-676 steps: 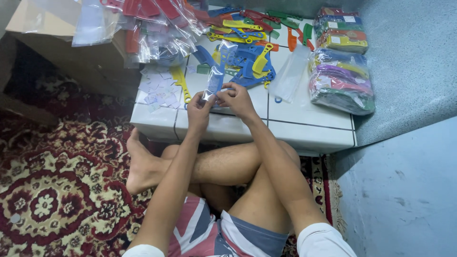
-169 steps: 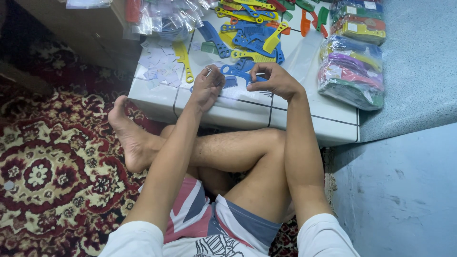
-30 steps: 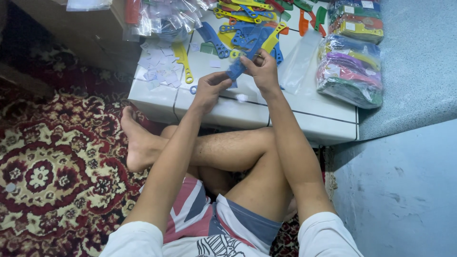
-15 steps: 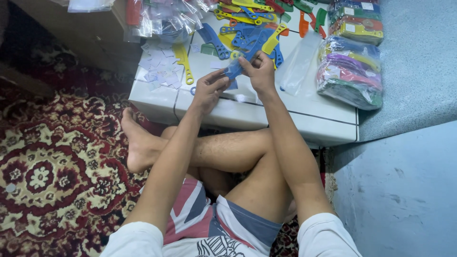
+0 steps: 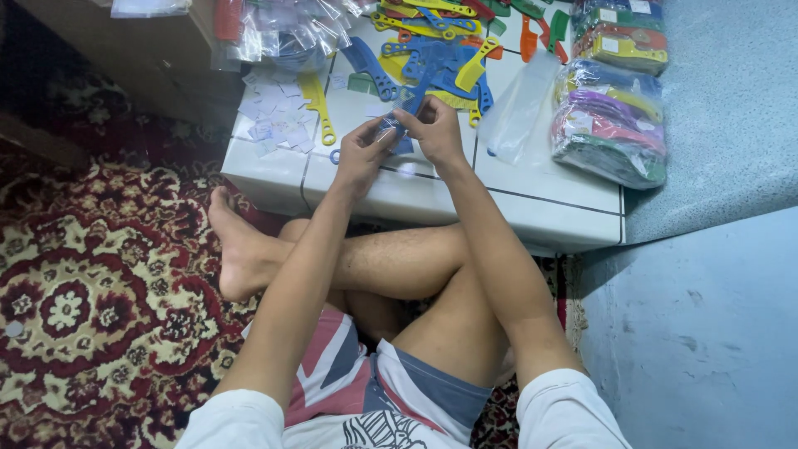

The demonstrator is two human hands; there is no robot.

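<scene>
My left hand (image 5: 363,152) and my right hand (image 5: 435,130) meet over the low white tiled platform (image 5: 432,195). Between them they hold a blue plastic comb (image 5: 391,129) in a small clear bag. The left hand grips the lower end, and the right hand pinches the upper end. Just beyond the hands lies a loose heap of blue, yellow and green combs (image 5: 432,62). A yellow comb (image 5: 316,104) lies to the left of the hands beside several small white paper slips (image 5: 274,116).
A stack of bagged coloured combs (image 5: 611,116) sits at the platform's right end. A loose clear bag (image 5: 519,104) lies beside it. Clear bags (image 5: 283,33) pile up at the back left. I sit cross-legged on a red patterned carpet (image 5: 91,274); a blue wall (image 5: 706,324) is to the right.
Both hands have stayed together over the platform, working the blue comb and its bag; the hands shifted slightly nearer the comb heap. Earlier the hands were apart on the tile.
</scene>
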